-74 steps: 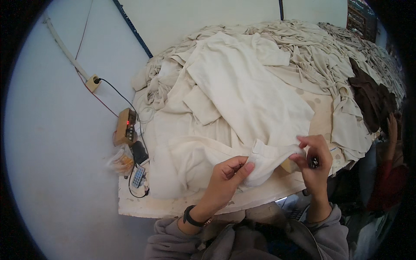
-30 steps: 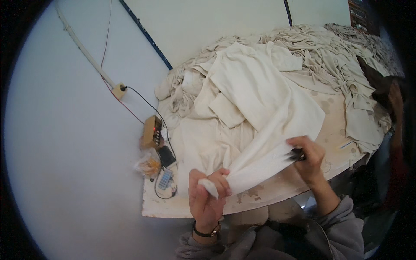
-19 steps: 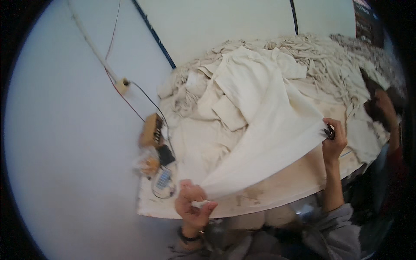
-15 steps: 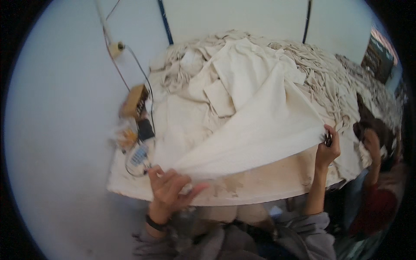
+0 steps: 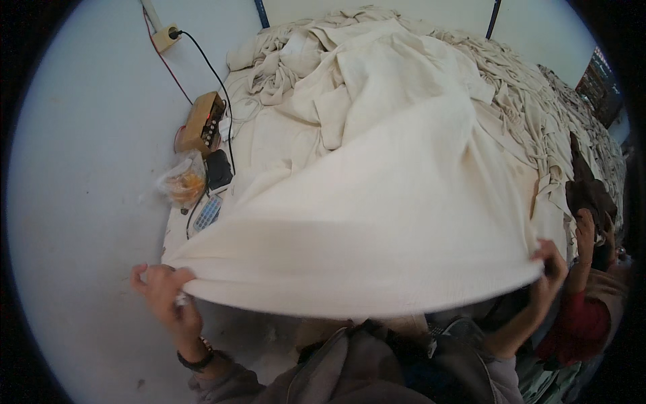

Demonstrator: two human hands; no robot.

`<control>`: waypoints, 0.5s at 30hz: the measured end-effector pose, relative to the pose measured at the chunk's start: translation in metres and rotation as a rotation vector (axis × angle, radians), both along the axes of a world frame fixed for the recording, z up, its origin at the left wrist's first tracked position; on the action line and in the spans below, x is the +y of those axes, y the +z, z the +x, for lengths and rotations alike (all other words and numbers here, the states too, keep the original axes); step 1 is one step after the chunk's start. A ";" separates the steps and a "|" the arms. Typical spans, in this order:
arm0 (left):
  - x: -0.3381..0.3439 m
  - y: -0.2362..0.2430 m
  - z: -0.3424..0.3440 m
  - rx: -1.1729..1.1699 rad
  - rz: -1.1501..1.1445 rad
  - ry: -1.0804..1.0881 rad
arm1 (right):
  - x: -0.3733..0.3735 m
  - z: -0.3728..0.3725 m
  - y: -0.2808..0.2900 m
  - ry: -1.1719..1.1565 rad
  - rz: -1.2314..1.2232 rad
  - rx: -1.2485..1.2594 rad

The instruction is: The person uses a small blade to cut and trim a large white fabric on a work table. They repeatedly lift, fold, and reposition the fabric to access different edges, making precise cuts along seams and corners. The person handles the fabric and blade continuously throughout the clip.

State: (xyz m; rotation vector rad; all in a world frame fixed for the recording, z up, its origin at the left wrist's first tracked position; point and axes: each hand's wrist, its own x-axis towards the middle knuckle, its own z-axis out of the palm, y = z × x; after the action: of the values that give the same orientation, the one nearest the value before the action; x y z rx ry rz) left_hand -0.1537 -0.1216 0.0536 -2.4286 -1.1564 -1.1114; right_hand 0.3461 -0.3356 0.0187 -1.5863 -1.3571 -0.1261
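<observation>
A cream cloth [image 5: 363, 242] is pulled wide toward me, its band-like lower edge stretched in a shallow sag over the table's front. My left hand [image 5: 163, 293] pinches the left end of that edge at the lower left, beside a dark wristband. At the right, my right hand [image 5: 548, 269] is closed on the other end, blurred; the small black tool seen in it earlier is hidden now. More folded cream fabric [image 5: 330, 111] lies behind the stretched cloth.
Heaped beige garments [image 5: 518, 108] line the back. At left are a socket [image 5: 167, 37], cords, a box device [image 5: 202, 124], black object [image 5: 219, 168], plastic bag [image 5: 182, 178] and remote [image 5: 208, 212]. At right, a co-worker in red [image 5: 579, 323] handles dark brown cloth [image 5: 589, 195].
My hands have spread far apart, left hand moving left, right hand right and lower, stretching the cloth's edge wide and toward me. The view has shifted too.
</observation>
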 end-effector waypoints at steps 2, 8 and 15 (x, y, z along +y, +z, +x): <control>0.008 0.005 -0.009 -0.229 -0.186 -0.168 | -0.022 0.002 0.021 0.225 -0.171 0.213; 0.067 -0.045 0.020 -0.078 -0.844 0.041 | 0.020 0.016 -0.010 -0.104 -0.674 0.240; 0.063 -0.062 0.044 -0.182 -0.928 0.135 | 0.035 0.011 -0.052 -0.075 -0.621 0.474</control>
State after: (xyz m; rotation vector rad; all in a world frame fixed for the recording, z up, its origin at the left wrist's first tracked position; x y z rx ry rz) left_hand -0.1099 -0.0584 -0.0082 -2.8102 -2.2507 -0.8709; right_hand 0.3568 -0.3007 -0.0329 -2.0071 -1.0028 0.6467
